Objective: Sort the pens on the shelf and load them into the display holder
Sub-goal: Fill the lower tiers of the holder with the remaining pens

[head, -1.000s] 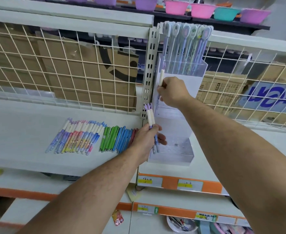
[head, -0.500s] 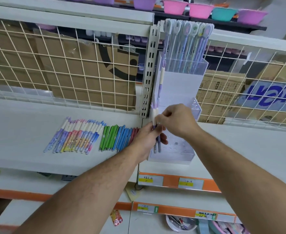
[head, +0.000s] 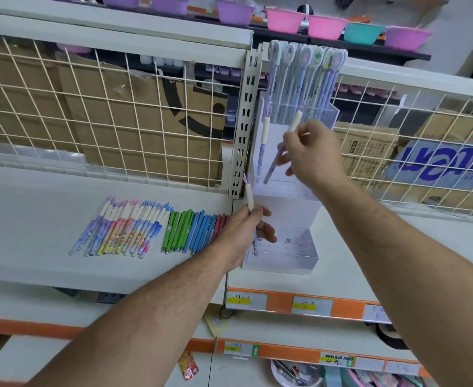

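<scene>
A clear tiered display holder (head: 291, 247) stands on the white shelf (head: 34, 224). Tall pastel pens (head: 305, 79) fill its top tier, and one purple-white pen (head: 264, 135) stands in the middle tier at the left. My right hand (head: 310, 155) pinches a purple pen with a white cap (head: 281, 148), tilted, in front of the middle tier. My left hand (head: 243, 227) grips another purple-white pen (head: 249, 198) upright beside the holder's lower tier. Rows of pastel pens (head: 120, 227) and green, blue and red pens (head: 193, 231) lie on the shelf to the left.
A wire grid (head: 104, 115) backs the shelf, with cardboard boxes (head: 134, 121) behind it. A slotted metal upright (head: 243, 127) stands just left of the holder. Coloured bowls (head: 324, 26) sit on a high shelf. Orange price strips (head: 308, 305) edge the shelves below.
My right hand took one pen from the bundle in my left hand and lifted it up to the holder's middle tier. My left hand stayed put with a single pen left showing.
</scene>
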Demonstrator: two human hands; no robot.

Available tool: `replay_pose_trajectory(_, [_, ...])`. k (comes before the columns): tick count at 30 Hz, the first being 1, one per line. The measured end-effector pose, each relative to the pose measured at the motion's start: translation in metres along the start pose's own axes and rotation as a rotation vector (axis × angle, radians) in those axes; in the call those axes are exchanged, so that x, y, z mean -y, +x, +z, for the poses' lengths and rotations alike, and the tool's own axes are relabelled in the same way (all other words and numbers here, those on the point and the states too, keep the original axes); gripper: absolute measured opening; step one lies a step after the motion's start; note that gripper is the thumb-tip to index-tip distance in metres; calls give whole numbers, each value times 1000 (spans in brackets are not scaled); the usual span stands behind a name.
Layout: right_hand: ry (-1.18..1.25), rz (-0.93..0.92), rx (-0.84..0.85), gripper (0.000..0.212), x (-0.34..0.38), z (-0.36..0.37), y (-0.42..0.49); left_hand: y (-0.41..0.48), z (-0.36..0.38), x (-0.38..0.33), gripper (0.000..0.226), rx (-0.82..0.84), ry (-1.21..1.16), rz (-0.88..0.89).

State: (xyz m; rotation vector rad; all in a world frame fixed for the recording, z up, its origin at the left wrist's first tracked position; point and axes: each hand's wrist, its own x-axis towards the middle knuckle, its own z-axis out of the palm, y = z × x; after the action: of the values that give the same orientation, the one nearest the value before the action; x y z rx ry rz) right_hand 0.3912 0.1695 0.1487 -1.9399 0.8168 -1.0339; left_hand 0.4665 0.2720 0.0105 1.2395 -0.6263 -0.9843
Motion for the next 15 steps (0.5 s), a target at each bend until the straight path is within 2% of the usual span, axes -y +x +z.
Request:
replay_pose_trajectory(4, [21,-3,-37,4,6,6,14,1,0,-1,28,0,23,-5])
replay_pose_trajectory(7, [6,13,-20,8,4,13,17,1,0,-1,28,1,41,-6])
replay_pose_trajectory(11, [-69,30,15,13,0,21,18,1,0,-1,28,5,52,-10])
replay_pose_trajectory(15, [-211,17,83,6,-4,26,17,3,-1,-1,28,5,46,-16])
